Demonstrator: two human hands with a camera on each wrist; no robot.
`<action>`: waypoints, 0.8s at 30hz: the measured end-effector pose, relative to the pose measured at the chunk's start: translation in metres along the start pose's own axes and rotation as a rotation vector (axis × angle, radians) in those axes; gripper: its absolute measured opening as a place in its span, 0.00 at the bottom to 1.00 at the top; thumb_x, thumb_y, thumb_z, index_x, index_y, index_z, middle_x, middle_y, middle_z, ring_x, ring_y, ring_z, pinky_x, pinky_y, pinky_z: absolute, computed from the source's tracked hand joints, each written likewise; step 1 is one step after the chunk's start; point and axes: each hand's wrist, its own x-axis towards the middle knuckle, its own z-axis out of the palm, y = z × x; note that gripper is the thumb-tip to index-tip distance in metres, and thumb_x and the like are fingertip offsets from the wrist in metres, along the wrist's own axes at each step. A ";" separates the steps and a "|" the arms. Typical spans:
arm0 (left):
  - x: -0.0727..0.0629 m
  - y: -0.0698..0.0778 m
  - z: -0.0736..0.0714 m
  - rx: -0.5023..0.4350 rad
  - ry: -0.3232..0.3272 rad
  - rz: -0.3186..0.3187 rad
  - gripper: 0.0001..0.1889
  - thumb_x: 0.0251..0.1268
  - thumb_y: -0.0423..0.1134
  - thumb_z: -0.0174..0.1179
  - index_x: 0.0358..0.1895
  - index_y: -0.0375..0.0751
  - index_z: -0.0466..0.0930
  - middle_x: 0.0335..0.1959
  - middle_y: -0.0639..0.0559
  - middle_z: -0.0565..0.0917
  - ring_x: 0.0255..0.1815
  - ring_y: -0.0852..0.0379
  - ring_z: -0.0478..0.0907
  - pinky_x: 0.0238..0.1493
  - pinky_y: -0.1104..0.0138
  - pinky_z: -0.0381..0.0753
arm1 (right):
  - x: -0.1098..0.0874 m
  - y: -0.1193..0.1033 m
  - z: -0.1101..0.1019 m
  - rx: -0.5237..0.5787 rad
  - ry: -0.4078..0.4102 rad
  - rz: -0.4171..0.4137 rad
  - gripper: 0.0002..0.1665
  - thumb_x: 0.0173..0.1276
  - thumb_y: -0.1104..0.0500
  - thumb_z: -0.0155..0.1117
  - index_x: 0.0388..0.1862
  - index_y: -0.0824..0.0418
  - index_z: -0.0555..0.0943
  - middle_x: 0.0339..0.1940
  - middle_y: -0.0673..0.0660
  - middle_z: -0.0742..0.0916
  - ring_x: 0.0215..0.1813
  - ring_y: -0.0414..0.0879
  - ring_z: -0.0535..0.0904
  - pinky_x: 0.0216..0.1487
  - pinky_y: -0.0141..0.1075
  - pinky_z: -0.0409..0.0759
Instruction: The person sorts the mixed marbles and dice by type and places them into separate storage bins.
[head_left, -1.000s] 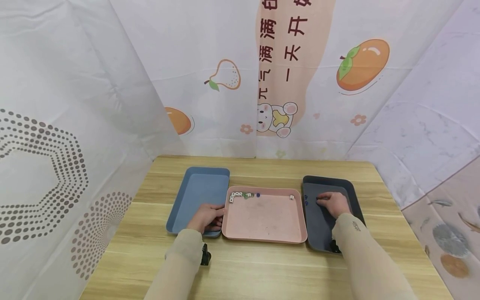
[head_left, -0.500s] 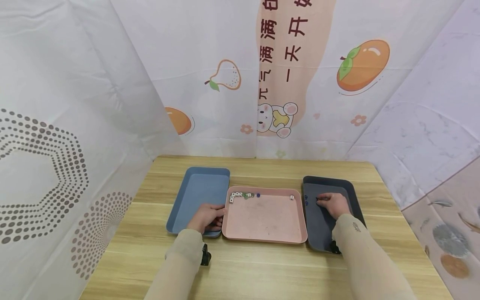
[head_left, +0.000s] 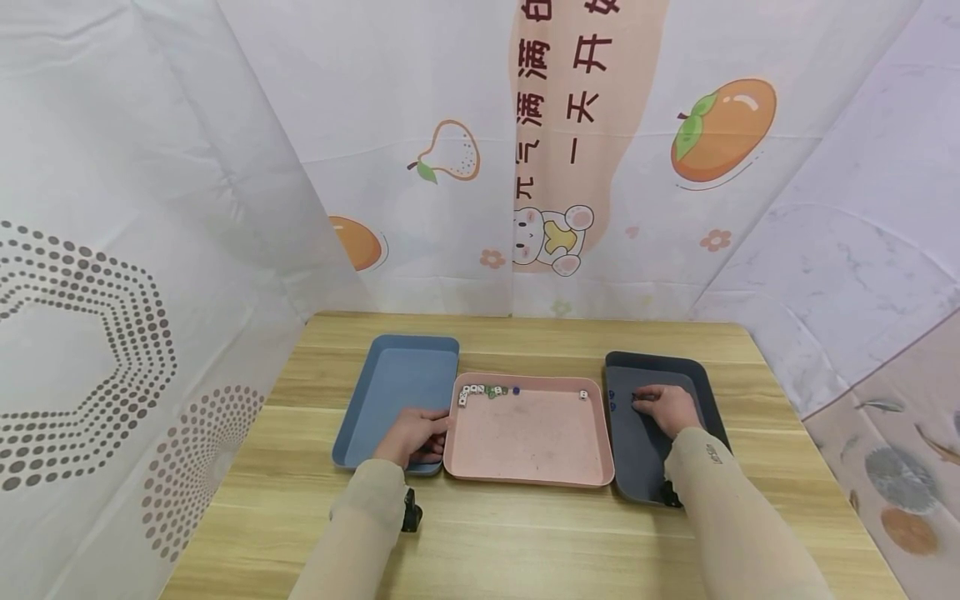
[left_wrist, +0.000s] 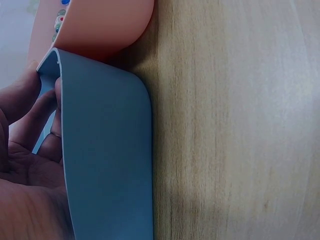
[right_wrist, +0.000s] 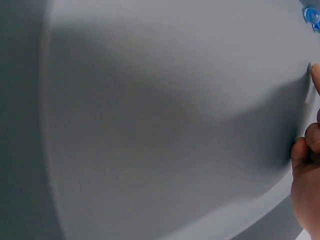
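My right hand is low over the dark grey tray, thumb and forefinger pinching a small dark piece whose kind is unclear. Left of its fingertips lie two small blue glass-like pieces, also in the right wrist view's top corner as shiny blue pieces. My left hand rests at the right side of the blue tray. In the left wrist view, one fingertip touches the blue tray's rim, while other fingers bend loosely inside its wall.
Between both hands sits a pink tray. Several white dice and green pieces line its back left, with one blue piece beside them. A single die lies at its back right. All trays stand on a wooden table.
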 end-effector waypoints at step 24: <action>0.001 -0.002 0.000 -0.003 -0.002 0.004 0.22 0.73 0.41 0.63 0.67 0.43 0.80 0.24 0.47 0.81 0.22 0.56 0.77 0.28 0.62 0.84 | -0.003 -0.001 -0.005 0.042 0.045 -0.025 0.21 0.74 0.54 0.65 0.56 0.69 0.85 0.60 0.71 0.83 0.62 0.69 0.78 0.61 0.60 0.76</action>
